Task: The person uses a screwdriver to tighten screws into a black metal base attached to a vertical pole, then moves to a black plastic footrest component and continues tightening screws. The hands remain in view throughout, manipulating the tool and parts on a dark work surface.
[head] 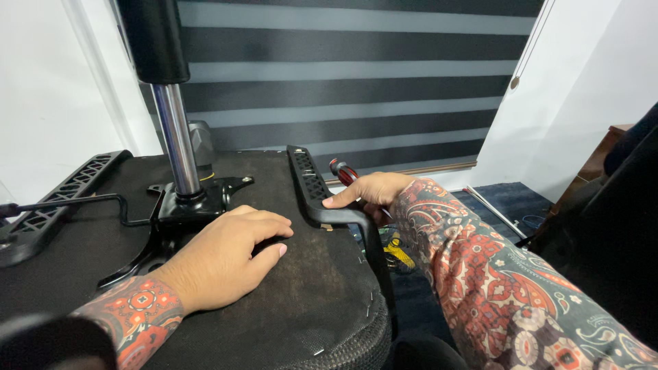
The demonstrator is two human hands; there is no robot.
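An office chair lies upside down, its dark fabric seat underside facing up. A chrome gas cylinder rises from the black metal mechanism plate bolted to it. My left hand rests flat, fingers curled, on the seat underside just right of the plate. My right hand grips a tool with a red and black handle beside the black plastic armrest bracket, thumb touching the bracket.
A second black armrest lies at the left edge, with a thin black lever running to the mechanism. Striped blinds hang behind. Yellow items lie on the dark floor below. A dark chair part stands right.
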